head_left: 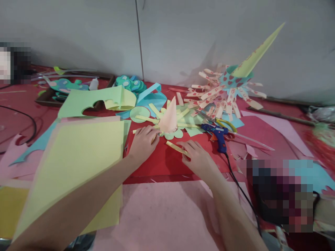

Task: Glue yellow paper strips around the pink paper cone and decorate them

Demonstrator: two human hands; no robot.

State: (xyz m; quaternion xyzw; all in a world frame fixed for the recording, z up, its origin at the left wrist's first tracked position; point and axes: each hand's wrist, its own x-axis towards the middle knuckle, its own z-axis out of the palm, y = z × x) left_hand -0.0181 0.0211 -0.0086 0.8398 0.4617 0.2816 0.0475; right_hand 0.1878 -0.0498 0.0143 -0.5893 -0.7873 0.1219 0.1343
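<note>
While right hand (196,153) holds strip (176,147), cone (169,118) upright

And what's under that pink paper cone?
Scalloped green paper shows at the foot of the pink cone, with yellow strips sticking out beside it. The cone covers the middle, so what lies there can't be seen.

- Wall (78,24): grey, plain, filling the background.
- Seam (139,42): one, dark, thin, near-vertical, left of centre.
- Table (47,123): red-topped, running along the wall.
- Light: dim, soft; faint shadow (208,61) on the wall, right of the seam.
</note>
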